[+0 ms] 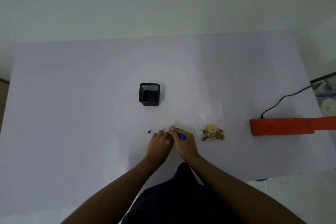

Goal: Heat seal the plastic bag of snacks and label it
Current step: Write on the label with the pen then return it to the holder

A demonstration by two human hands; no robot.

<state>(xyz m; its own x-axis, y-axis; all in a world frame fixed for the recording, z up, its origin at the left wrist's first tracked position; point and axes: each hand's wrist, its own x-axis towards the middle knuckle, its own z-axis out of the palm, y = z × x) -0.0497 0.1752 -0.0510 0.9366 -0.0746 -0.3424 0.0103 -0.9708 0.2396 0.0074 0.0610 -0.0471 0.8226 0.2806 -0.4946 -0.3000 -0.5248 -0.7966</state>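
A clear plastic bag of snacks (213, 132) lies on the white table (91, 114), its upper part stretching up and to the right. My right hand (183, 142) grips a blue pen (181, 136) just left of the bag. Beside it, my left hand (160, 143) rests its fingertips on the table, where a faint white label may lie; I cannot tell. A small blue pen cap (149, 131) sits a little left of my left hand. The orange heat sealer (283, 126) lies at the right, lid down.
A black mesh pen holder (149, 94) stands behind my hands, mid-table. The sealer's black cord (283, 98) runs off the right edge. Clutter shows beyond the table's right edge (325, 96).
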